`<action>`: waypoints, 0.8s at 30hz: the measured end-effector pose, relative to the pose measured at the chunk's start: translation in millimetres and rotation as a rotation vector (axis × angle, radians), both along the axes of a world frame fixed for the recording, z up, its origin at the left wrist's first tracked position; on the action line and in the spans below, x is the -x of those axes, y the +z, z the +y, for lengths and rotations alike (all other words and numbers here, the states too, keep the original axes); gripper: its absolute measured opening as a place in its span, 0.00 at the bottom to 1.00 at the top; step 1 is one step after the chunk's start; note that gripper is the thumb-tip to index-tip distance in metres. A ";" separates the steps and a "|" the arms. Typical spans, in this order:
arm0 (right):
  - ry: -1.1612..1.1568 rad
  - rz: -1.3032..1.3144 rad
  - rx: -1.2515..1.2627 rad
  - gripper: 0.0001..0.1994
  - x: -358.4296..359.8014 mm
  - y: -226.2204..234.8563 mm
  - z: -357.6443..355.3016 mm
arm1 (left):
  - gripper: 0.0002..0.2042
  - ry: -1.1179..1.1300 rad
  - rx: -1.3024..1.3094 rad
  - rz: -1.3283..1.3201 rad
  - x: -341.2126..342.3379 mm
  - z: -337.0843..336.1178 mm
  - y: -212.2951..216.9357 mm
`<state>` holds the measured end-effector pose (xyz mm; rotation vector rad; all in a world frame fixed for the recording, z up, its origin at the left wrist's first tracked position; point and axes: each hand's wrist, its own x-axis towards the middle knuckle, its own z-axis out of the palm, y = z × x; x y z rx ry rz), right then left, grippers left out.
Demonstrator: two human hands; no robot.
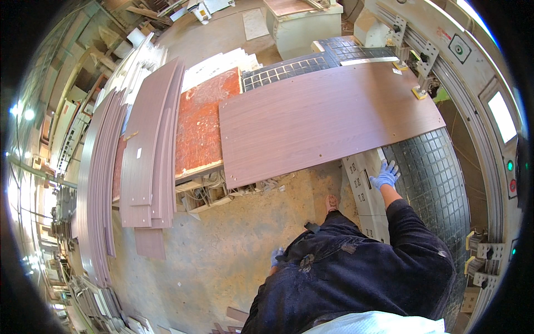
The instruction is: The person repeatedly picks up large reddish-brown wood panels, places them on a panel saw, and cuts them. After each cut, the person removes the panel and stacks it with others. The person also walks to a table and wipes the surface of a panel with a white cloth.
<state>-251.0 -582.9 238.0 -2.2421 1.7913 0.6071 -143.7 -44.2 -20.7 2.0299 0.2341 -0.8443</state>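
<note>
A large brown wood-grain panel [328, 122] lies flat across a black gridded machine bed [434, 172] and a red-topped worktable. Just below the panel's near edge, my right hand [385, 175], in a light blue glove, has its fingers spread on the light front edge of the machine [364, 192]. It appears to hold nothing. Down beside my body is my left hand [276, 256], also gloved. Dark clothing partly covers it, so its fingers cannot be made out. Small yellow-edged clamps [418, 93] sit at the panel's right end.
Stacks of long brown panels [150, 139] stand left of the red worktable top [208, 122]. The machine's gantry and control panel [503, 117] run along the right. Offcuts [236, 314] lie on the concrete floor [194, 256] near the bottom. A pale cabinet [306, 30] stands behind.
</note>
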 end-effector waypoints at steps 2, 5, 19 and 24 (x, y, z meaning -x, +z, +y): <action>-0.004 -0.005 0.010 0.50 1.8 -1.4 -1.1 | 0.18 -0.040 0.011 0.048 -1.5 -9.3 21.3; 0.002 -0.024 0.015 0.49 1.9 -6.0 -1.7 | 0.16 -0.056 0.044 0.024 -1.9 -10.3 24.9; -0.022 -0.743 0.381 0.19 7.3 -44.7 -58.9 | 0.29 0.240 0.554 0.423 -91.0 -192.8 109.5; 0.177 -0.828 0.530 0.18 -34.8 -40.5 -111.5 | 0.29 0.288 0.934 0.537 -122.7 -282.4 125.8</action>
